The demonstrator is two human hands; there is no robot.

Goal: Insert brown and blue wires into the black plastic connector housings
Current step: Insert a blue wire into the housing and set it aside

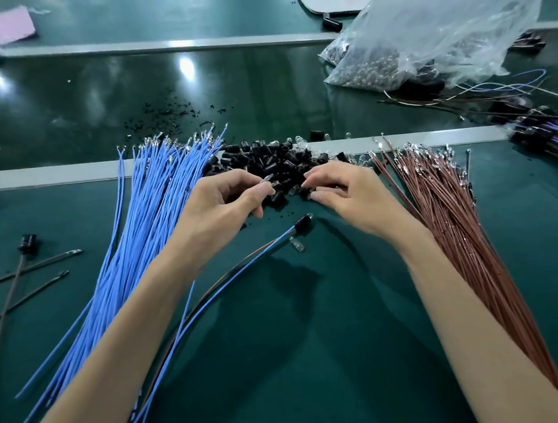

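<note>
A fan of blue wires [148, 218] lies on the left of the green mat and a fan of brown wires [449, 221] on the right. Between their far ends sits a heap of black connector housings [268, 160]. My left hand [219, 204] pinches a small clear-tipped piece at the heap's near edge. My right hand [344, 188] has its fingers curled into the heap, pinching a small part there. In front of my hands lies a finished housing [302, 224] with a blue and a brown wire running from it toward me, and a loose clear piece [297, 244] beside it.
A clear plastic bag [430, 38] of small parts lies at the back right, with finished wire assemblies [545, 132] at the right edge. Loose dark wires and a black housing [27, 244] lie at the left. Black crumbs [169, 113] dot the conveyor strip behind the heap.
</note>
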